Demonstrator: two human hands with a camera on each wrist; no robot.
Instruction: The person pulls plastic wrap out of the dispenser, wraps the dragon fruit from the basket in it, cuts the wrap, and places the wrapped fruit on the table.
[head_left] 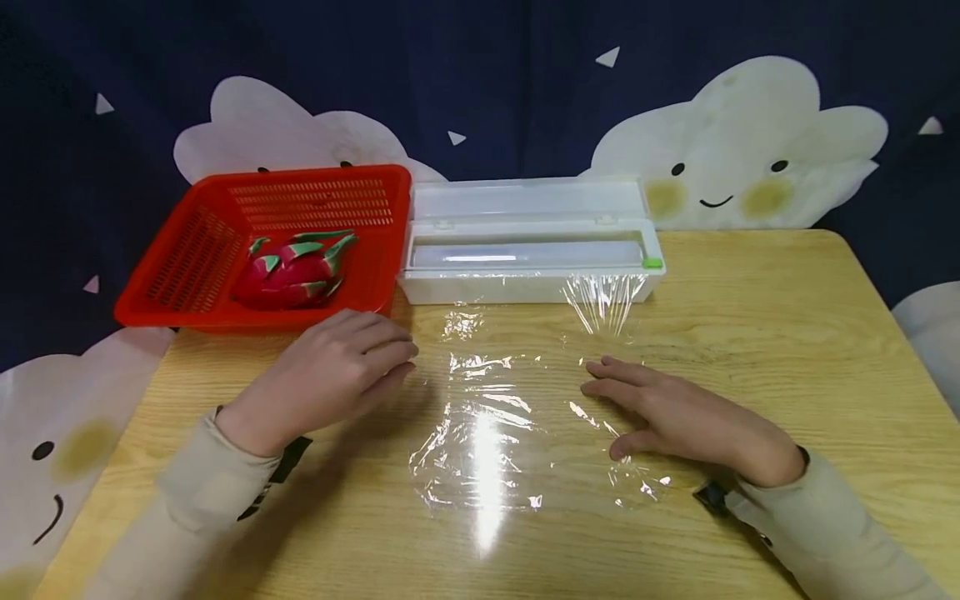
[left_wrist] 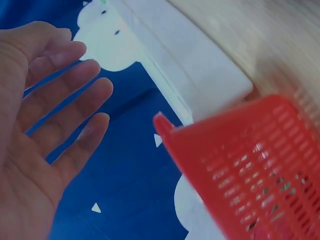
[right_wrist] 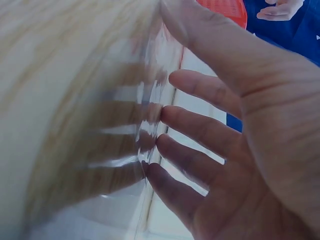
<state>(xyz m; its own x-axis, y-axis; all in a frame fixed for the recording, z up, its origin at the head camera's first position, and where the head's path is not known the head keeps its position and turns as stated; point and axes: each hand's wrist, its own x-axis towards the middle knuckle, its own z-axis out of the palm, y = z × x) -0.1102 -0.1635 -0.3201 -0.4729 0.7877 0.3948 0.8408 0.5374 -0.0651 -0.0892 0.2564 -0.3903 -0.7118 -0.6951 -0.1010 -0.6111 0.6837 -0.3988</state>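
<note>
A sheet of clear cling film (head_left: pixel 495 408) lies wrinkled and shiny on the wooden table, running from the front of a white cling film dispenser box (head_left: pixel 480 290). My right hand (head_left: pixel 675 417) is over the film's right side; in the right wrist view its spread fingertips touch the film (right_wrist: pixel 147 120). Left of the film, my left hand (head_left: pixel 330 375) is raised above the table in front of the red basket (head_left: pixel 202 320). The left wrist view shows that hand's fingers relaxed and apart, with nothing held.
Inside the basket sits a dragon fruit (head_left: pixel 288 275) with green-tipped scales. The dispenser's lid (head_left: pixel 525 200) stands raised, exposing the film roll (head_left: pixel 525 253); a green slider (head_left: pixel 652 263) is at its right end. Behind the table (head_left: pixel 780 333) hangs a dark blue cloud-print curtain (head_left: pixel 517 92).
</note>
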